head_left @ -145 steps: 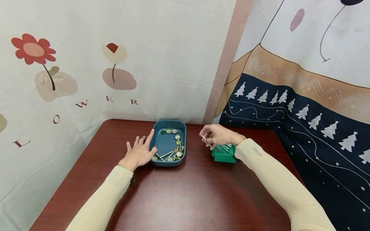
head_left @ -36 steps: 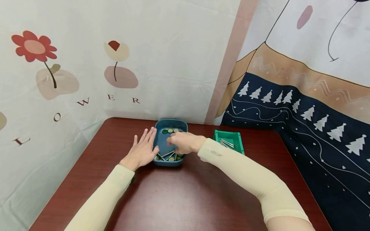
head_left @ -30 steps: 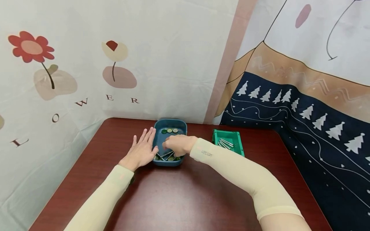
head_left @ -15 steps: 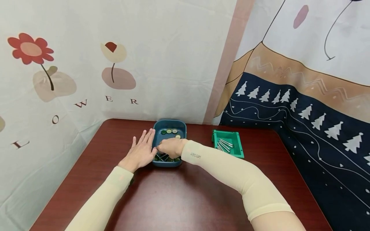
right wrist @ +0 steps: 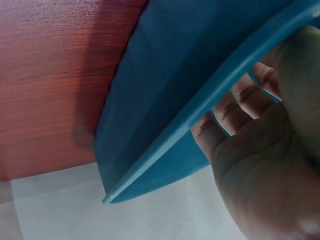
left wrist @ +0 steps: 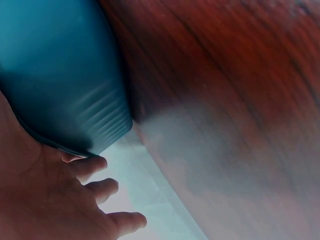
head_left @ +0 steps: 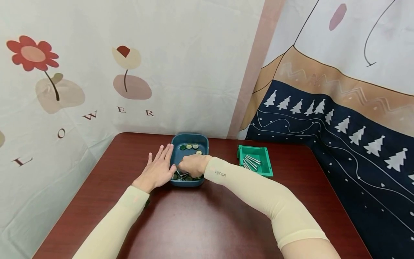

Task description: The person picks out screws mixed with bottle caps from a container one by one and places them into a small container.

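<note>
While your right hand (head_left: 193, 165) is down in the blue tray (head_left: 187, 184), the work looks partway through.

Tray sits near the worktop's (head_left: 194, 223) back edge. Contents mixed at the near end: slim metal rods (head_left: 182, 175) among round discs, your right hand hiding part of the pile. Three discs (head_left: 189, 146) line up at the far end, one more pale disc (head_left: 198, 153) just past your knuckles.

Progress, my read: some sorted, some not. Several loose rods (head_left: 253, 160) already lie together in the green bin (head_left: 265, 163), no discs visible with them. Left over: the rods in the tray. Can't get an exact count with your hand in the way.

Right fingers (right wrist: 231, 114): bent down inside the tray rim, slight gaps between some. Tips hidden in both views, so can't tell if you're pinching a rod or have nothing.

Left hand (head_left: 156, 171): fingers straight, a bit spread, little finger furthest out. It's against the tray's left side, looks like steadying it; no part held in it.

Green bin is to the tray's right, well apart. Printed cloth (head_left: 194, 72) hangs behind the worktop.
</note>
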